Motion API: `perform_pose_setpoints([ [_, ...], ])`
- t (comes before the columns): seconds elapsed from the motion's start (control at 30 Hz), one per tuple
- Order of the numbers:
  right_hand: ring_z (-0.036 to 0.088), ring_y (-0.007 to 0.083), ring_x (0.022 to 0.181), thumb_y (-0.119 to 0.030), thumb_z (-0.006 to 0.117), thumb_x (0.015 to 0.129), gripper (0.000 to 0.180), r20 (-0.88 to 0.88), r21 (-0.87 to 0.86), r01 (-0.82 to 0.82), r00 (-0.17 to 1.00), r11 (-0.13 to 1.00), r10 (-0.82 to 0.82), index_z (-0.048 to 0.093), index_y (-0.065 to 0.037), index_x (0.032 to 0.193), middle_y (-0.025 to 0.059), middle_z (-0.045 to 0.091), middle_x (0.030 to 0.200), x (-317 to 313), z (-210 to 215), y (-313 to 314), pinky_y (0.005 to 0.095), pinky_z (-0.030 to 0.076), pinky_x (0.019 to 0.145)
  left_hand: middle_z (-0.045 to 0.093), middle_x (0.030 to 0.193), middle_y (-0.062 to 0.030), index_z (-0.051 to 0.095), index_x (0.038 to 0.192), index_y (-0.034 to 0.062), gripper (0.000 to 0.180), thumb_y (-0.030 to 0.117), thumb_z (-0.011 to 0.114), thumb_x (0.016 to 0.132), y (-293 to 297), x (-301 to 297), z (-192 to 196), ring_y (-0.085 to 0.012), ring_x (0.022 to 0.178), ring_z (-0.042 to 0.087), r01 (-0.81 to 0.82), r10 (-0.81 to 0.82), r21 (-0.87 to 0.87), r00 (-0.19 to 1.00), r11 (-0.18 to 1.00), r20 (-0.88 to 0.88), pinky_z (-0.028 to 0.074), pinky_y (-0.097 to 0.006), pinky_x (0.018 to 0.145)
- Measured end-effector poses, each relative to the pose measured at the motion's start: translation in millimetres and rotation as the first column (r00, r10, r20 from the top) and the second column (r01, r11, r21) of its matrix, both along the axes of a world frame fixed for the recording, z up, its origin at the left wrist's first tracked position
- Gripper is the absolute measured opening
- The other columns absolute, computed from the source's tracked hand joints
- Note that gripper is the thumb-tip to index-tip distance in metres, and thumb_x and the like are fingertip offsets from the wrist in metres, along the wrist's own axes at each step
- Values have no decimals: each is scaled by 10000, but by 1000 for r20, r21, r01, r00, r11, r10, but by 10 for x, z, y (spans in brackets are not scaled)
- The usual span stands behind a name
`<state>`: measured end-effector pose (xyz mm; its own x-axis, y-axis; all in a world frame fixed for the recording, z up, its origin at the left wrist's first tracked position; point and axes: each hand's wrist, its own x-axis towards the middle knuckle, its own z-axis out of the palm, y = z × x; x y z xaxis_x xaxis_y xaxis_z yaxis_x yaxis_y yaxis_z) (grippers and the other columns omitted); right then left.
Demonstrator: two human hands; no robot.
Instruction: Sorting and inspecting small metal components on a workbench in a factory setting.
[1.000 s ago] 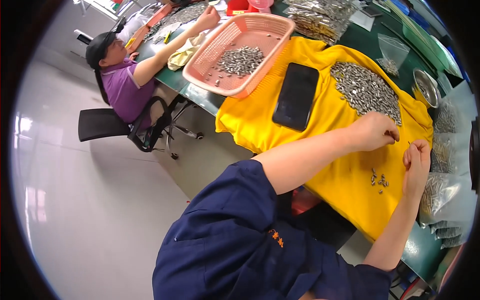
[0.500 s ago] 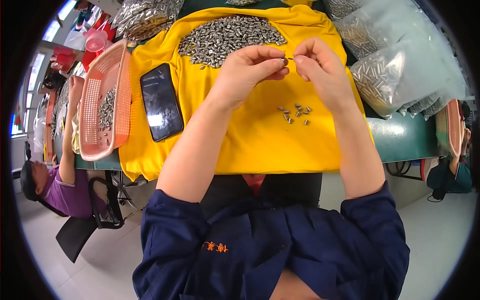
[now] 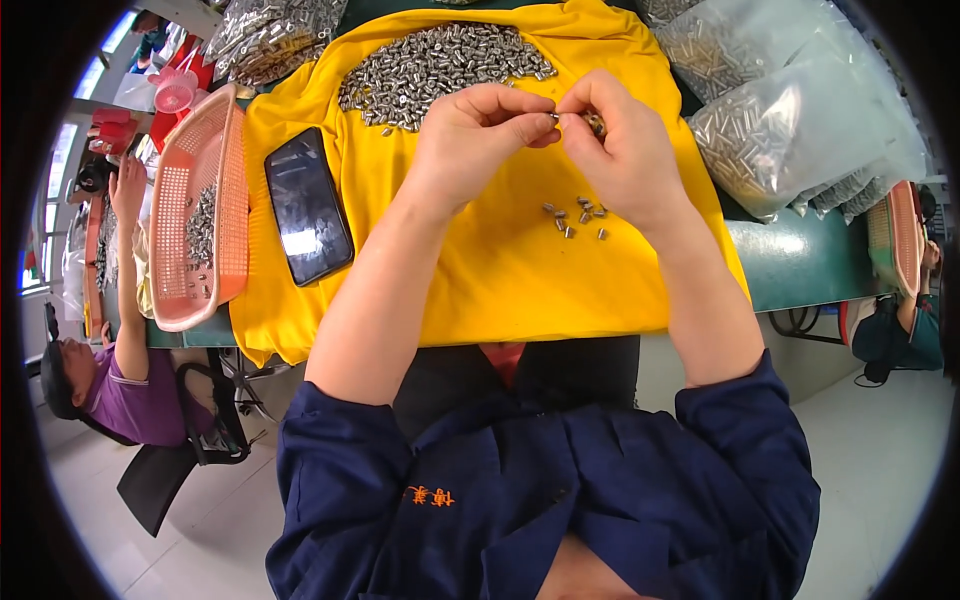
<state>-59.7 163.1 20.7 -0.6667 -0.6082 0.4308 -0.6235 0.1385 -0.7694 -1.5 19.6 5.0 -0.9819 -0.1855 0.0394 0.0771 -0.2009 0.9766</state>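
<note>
My left hand (image 3: 480, 135) and my right hand (image 3: 622, 145) meet fingertip to fingertip above a yellow cloth (image 3: 480, 285). Thumb and forefinger of my left hand pinch a small metal part (image 3: 555, 116), mostly hidden by the fingertips. The fingers of my right hand are curled in, and shiny metal pieces (image 3: 597, 124) show inside them; its thumb and forefinger press together at the same small part. Below the hands lie several short metal cylinders (image 3: 584, 216). Farther off, a large heap of similar metal cylinders (image 3: 430, 75) is spread on the cloth.
Left of my arm lies a black phone (image 3: 308, 205), beside a pink plastic basket (image 3: 235, 200) with metal parts in it. Clear bags of metal parts (image 3: 765, 140) stand at the right on the green table (image 3: 800, 262). A co-worker in purple (image 3: 150, 405) sits at the left.
My hands have closed together at the fingertips, hiding the thin dark piece seen between them. Metal pieces now show inside my right hand. The whole view has shifted slightly.
</note>
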Motion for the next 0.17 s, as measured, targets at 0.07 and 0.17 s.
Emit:
perform_pose_setpoints([
  [0.07, 471, 93, 580, -71, 501, 748, 55, -26, -9, 24, 999, 1000, -24, 481, -29, 777, 33, 519, 651, -16, -36, -5, 231, 381, 520, 603, 801, -83, 580, 850, -27, 103, 9, 578, 754, 25, -7, 12, -149, 719, 598, -22, 22, -15, 1000, 1000, -3, 482, -222, 677],
  [0.17, 532, 161, 610, -107, 495, 765, 51, 437, -152, -39, 894, 988, 102, 487, -63, 789, 54, 571, 729, -105, -126, 5, 251, 406, 543, 603, 820, -88, 571, 883, -24, 138, 23, 582, 753, 41, -29, -21, -161, 747, 601, -32, 32, 16, 999, 999, -5, 483, -229, 689],
])
